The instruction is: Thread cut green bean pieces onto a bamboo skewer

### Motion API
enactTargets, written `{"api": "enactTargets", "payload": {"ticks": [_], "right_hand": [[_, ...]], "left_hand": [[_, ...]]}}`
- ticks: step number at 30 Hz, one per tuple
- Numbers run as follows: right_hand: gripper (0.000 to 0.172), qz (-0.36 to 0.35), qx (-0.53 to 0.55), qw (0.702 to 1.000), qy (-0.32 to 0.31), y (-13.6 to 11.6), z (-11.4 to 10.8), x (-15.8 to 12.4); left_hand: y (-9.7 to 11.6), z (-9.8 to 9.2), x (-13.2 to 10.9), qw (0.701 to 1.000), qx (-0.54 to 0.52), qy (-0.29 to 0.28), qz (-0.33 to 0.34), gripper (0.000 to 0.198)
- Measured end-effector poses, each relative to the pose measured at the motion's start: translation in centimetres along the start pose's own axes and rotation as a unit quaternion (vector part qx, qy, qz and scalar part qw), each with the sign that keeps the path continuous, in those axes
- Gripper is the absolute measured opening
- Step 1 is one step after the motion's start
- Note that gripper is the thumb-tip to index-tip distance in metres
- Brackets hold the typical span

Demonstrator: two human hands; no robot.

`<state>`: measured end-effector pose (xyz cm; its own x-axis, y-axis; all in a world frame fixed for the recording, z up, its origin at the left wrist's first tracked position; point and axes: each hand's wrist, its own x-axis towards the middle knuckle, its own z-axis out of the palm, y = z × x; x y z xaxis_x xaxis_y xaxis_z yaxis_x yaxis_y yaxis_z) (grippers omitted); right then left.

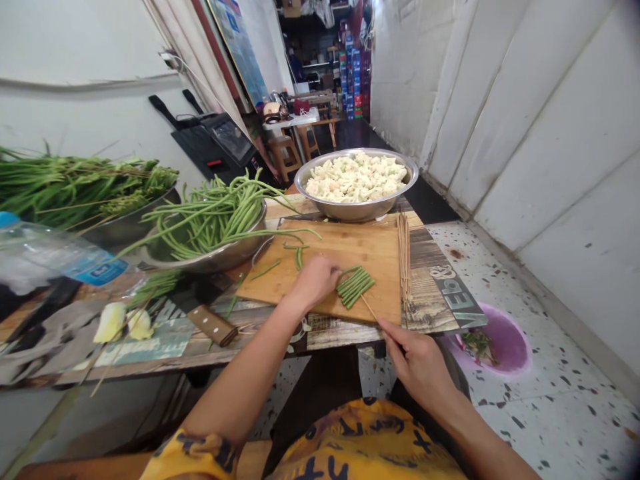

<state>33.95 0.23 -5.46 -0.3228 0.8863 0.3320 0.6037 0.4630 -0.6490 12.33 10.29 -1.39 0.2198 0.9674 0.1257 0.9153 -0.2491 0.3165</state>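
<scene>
My right hand [415,357] pinches the near end of a thin wooden skewer [369,307]. At its far end, a row of cut green bean pieces [356,287] lies side by side over the cutting board [320,303]. My left hand [319,281] is closed at the row's left end, its fingertips on a bean piece [350,269]; the fingertips are partly hidden. A few loose bean pieces [299,258] rest on the board beyond my left hand. Along the board's right edge lies a bundle of bare skewers [403,257].
Behind the board stands a metal bowl [355,212] of cauliflower florets. To the left are a bowl of long beans [220,257], a bowl of leafy greens [125,223], a plastic bottle [95,263] and a wooden-handled knife [213,325]. A purple basin [517,347] sits on the floor.
</scene>
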Motion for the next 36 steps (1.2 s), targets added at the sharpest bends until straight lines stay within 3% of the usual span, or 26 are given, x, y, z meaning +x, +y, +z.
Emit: {"api": "enactTargets", "payload": {"ticks": [6,18,36], "right_hand": [[0.035,0.017,-0.005,1.000,-0.014,-0.20,-0.09,0.21],[0.034,0.017,-0.006,1.000,-0.013,-0.10,-0.18,0.18],[0.035,0.024,-0.007,0.999,-0.025,-0.50,-0.10,0.35]], "left_hand": [[0.28,-0.12,-0.06,0.999,0.023,0.010,0.034,0.021],[0.05,0.46,0.15,0.999,-0.030,0.028,0.011,0.018],[0.22,0.55,0.24,1.000,0.003,0.026,0.001,0.018]]}}
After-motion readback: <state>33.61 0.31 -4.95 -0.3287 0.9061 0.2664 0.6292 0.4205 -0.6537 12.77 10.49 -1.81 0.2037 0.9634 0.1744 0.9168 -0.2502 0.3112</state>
